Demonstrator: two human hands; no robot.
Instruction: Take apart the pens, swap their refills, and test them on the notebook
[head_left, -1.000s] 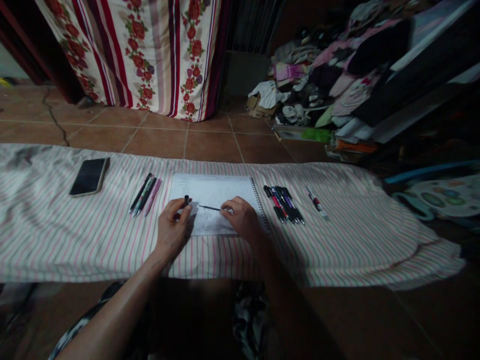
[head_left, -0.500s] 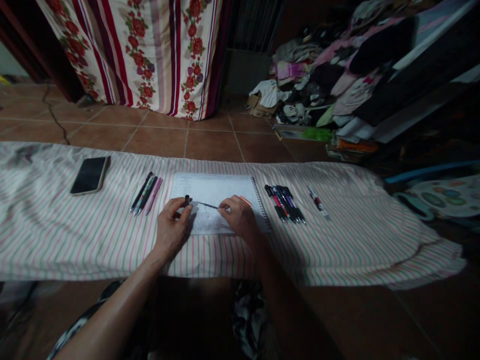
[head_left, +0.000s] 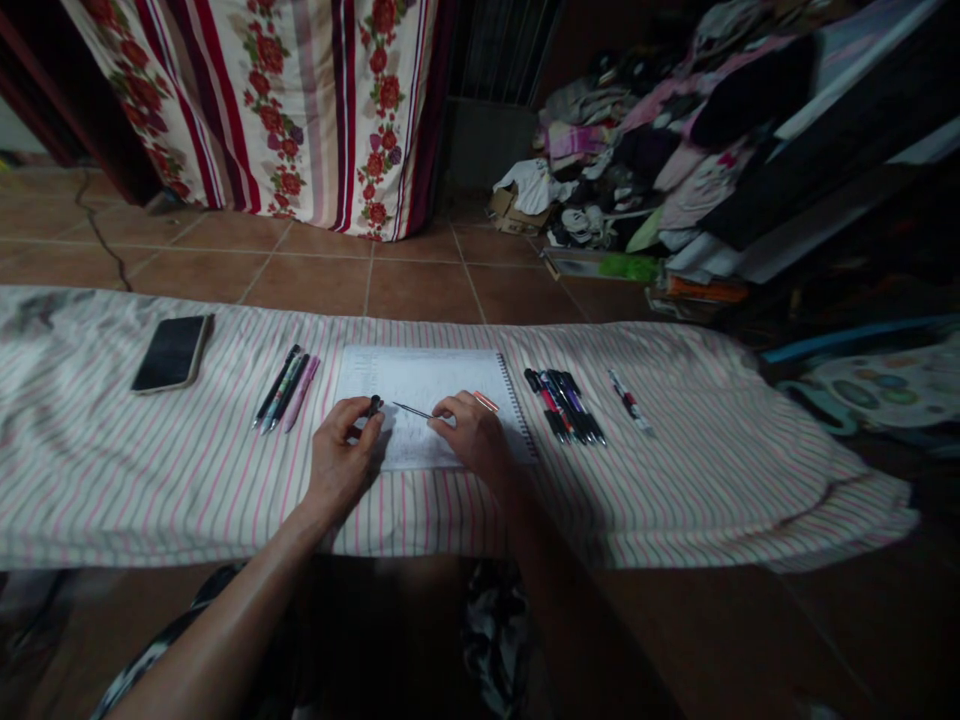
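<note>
"Slim dark pointed rod [head_left: 411, 410], which I take for a pen refill: where is it?"

"Over the white spiral-bound paper notebook [head_left: 420, 368], a little toward nine o'clock of its middle, point aimed just past nine. The right hand [head_left: 472, 432] has its grip clamped on the three o'clock end."

"And the left hand [head_left: 346, 442]?"

"Grip pinched together on a short black cylindrical piece [head_left: 374, 405], just beside the point, apart from it. I can't tell whether that piece is hollow."

"How would you handle this well?"

"I judge it as lining up. Rest both wrists on the striped cloth-covered surface [head_left: 675, 480], tilt the black piece onto the rod's axis, and pinch nearer the point to limit wobble."

"Anything to mind?"

"That thin orange-red strip [head_left: 486, 401] at two o'clock of the right hand. Dark and red pens [head_left: 564, 405] at three o'clock lie clear."
</note>
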